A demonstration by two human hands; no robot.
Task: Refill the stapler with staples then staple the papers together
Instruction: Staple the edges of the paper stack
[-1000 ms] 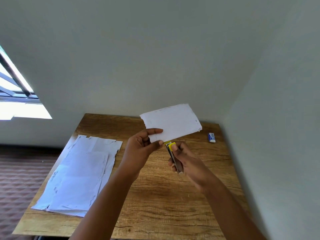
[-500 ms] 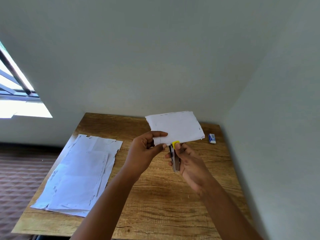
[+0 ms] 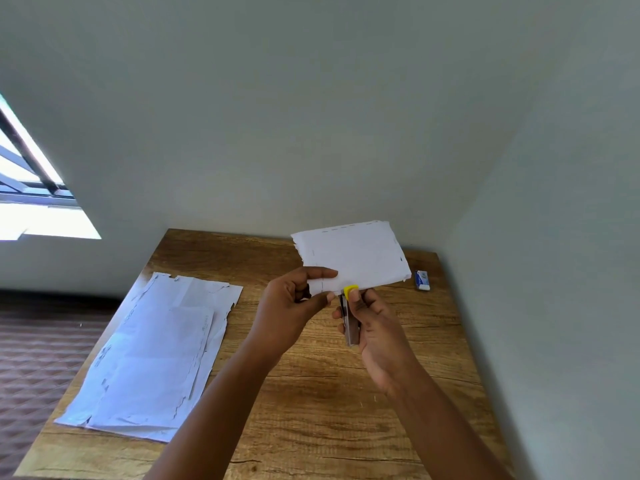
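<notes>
Two bare hands, left [image 3: 291, 306] and right [image 3: 375, 327]. One small metal stapler with a yellow tip [image 3: 349, 320]. One held bundle of white torn-edged papers [image 3: 353, 258]. One flat pile of white sheets [image 3: 156, 351], exact count unclear. One small blue-and-white box [image 3: 422, 280]. One wooden table [image 3: 329, 410].

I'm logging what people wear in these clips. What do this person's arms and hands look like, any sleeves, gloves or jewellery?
Both forearms are bare right down to the bottom edge of the picture, with no sleeve in view. The left hand and right hand wear no gloves. No ring, watch or bracelet shows on either. The nails look short and unpainted.
</notes>
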